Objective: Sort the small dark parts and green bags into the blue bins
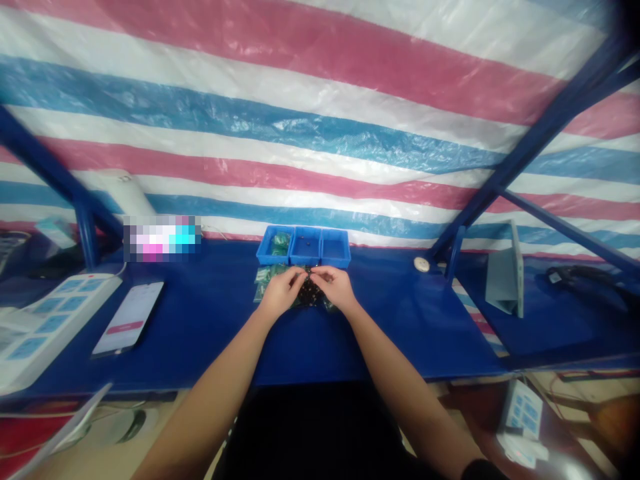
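Striped sheeting (310,133) backs the table (405,320); left hand (281,291) and right hand (337,288) pinch an indistinct dark piece (308,274), likely mid-handling; steadiness needed next.

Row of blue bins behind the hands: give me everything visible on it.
The row of blue bins looks like plastic: three open-topped compartments side by side, whether joined or separate I can't tell. It sits upright on the blue table, before the striped sheet. The left compartment holds green items; the middle has small dark bits. The left hand and right hand work just in front; contact with it is unclear.
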Motion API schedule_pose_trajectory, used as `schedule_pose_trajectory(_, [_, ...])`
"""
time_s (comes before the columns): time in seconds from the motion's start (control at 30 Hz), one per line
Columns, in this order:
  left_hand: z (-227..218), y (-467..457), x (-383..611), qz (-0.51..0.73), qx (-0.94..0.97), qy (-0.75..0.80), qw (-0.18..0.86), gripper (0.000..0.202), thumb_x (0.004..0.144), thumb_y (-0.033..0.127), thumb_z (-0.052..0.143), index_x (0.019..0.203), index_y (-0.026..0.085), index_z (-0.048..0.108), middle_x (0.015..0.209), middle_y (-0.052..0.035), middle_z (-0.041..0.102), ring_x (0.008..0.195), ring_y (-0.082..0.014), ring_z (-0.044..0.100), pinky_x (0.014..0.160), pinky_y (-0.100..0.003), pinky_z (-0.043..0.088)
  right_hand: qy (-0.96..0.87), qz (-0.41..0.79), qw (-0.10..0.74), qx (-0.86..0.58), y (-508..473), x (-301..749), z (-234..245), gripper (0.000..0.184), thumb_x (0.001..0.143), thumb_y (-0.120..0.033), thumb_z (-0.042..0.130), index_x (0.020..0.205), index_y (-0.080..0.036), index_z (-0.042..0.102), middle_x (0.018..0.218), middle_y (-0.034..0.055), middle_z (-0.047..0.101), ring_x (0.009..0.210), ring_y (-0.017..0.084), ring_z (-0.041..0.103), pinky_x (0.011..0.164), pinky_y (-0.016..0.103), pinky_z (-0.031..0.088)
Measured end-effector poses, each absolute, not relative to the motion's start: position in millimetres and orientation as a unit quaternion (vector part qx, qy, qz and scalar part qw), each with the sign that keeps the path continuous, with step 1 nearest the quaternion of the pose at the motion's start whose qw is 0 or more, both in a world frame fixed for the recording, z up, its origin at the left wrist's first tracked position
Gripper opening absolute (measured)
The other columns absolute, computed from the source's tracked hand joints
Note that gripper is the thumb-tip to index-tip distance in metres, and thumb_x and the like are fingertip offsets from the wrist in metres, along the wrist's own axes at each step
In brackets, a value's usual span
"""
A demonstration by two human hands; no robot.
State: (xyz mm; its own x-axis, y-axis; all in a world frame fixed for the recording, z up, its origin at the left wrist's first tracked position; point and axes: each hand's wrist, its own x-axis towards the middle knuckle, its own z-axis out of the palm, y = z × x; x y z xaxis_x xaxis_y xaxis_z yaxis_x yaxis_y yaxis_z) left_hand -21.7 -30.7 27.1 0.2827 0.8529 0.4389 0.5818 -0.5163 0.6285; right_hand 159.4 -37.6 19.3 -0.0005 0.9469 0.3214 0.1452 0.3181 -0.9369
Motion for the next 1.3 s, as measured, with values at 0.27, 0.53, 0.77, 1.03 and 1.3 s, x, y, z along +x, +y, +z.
schedule_pose_trajectory(0.27, [25.4,-30.4,-21.2,0.407,0.775,0.455,0.163,0.029,0.092,0.045,0.05,0.102,0.022,0.065,0.063,0.0036,0.059,0.057,-0.0123,0.056,0.06,-0.024,0.044,-0.601,0.365,0.545,-0.457,-36.6,160.2,19.5,0.026,0.077,-0.036,0.071,0.096,-0.019,0.075,0.091,0.0064,0.075,0.08,0.02,0.07,0.078,0.033,0.057])
schedule_pose_trajectory(0.53, [28.0,-31.1,-21.7,0.384,0.785,0.452,0.176,0.028,0.094,0.043,0.046,0.098,0.022,0.065,0.074,0.001,0.066,0.062,-0.0133,0.059,0.063,-0.025,0.044,-0.605,0.36,0.552,-0.447,-37.7,159.4,19.6,0.026,0.078,-0.034,0.07,0.098,-0.019,0.074,0.092,0.0068,0.075,0.081,0.019,0.07,0.079,0.033,0.056])
schedule_pose_trajectory(0.77, [26.8,-31.6,-20.9,0.405,0.772,0.453,0.185,0.029,0.091,0.045,0.051,0.103,0.022,0.065,0.065,0.0032,0.059,0.058,-0.012,0.055,0.061,-0.024,0.044,-0.603,0.349,0.555,-0.454,-37.5,160.6,21.2,0.024,0.077,-0.035,0.07,0.096,-0.019,0.075,0.09,0.0064,0.075,0.076,0.019,0.069,0.075,0.032,0.056])
schedule_pose_trajectory(1.03, [27.3,-31.9,-21.1,0.418,0.774,0.443,0.176,0.027,0.092,0.043,0.051,0.102,0.022,0.066,0.063,0.0031,0.059,0.057,-0.0116,0.055,0.06,-0.024,0.045,-0.605,0.356,0.556,-0.445,-38.1,159.9,20.4,0.025,0.077,-0.036,0.07,0.096,-0.02,0.074,0.092,0.0064,0.075,0.079,0.019,0.07,0.076,0.032,0.056])
schedule_pose_trajectory(1.3, [26.1,-30.6,-20.8,0.417,0.774,0.441,0.181,0.028,0.091,0.044,0.052,0.098,0.022,0.068,0.073,0.0002,0.068,0.06,-0.0133,0.06,0.062,-0.025,0.047,-0.63,0.329,0.537,-0.455,-40.5,159.4,22.9,0.022,0.08,-0.034,0.067,0.095,-0.02,0.074,0.09,0.0055,0.075,0.077,0.019,0.069,0.074,0.032,0.056])
